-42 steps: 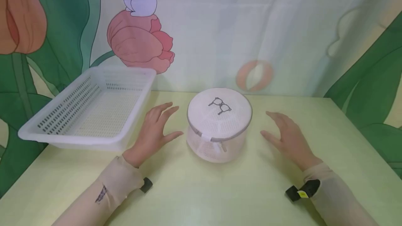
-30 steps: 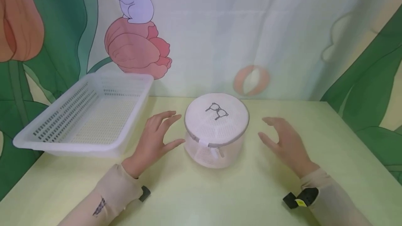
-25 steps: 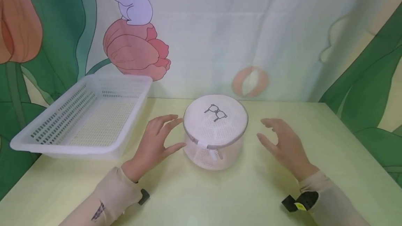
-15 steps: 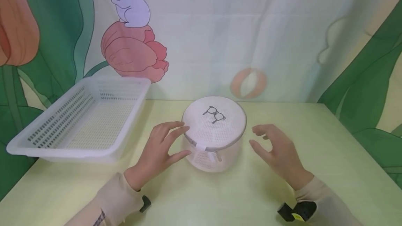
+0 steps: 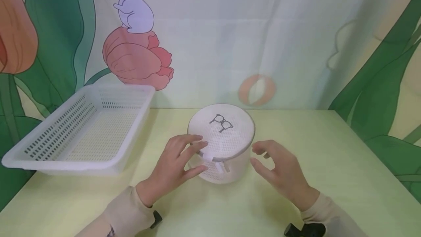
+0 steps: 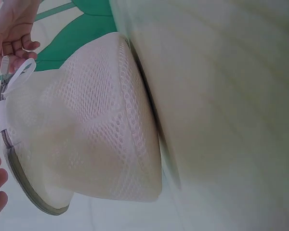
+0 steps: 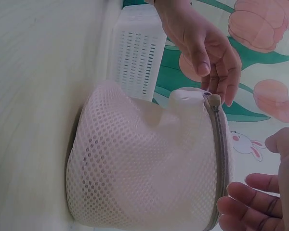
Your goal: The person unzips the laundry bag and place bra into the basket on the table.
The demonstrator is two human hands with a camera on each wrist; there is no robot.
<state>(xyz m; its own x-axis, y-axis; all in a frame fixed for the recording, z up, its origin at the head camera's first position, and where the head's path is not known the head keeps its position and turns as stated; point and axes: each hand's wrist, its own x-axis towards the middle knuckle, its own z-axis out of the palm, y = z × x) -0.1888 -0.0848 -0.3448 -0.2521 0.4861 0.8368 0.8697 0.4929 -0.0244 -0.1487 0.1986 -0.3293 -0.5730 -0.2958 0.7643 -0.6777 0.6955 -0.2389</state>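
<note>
Printed cloth (image 5: pixel 210 43) behind, pale yellow-green table (image 5: pixel 329 156) below. Clock positions: head view, 12 away from the person. White slotted basket (image 5: pixel 65 165) sits at 9–10 o'clock from the mesh bag (image 5: pixel 221 142), apart from it; probably parked there to leave working room. Bag stands on the table between the left hand (image 5: pixel 172 165) and right hand (image 5: pixel 283 169), likely so both can reach it. Drum-shaped, upright: axis vertical, lid up, side wall caving in. Round in plan, no long axis across the top. Left hand at 7–8, fingers relaxed over the rim; contact unclear. Right hand at 4, loosely curled just beside the rim. Neither grips anything; spacing looks meant to flank the bag. Zip (image 7: pixel 222 159) follows the lid edge, pull (image 7: pixel 214 100) near 6. Glasses print (image 5: pixel 221 123) lies along 10–4, temples toward 7.
</note>
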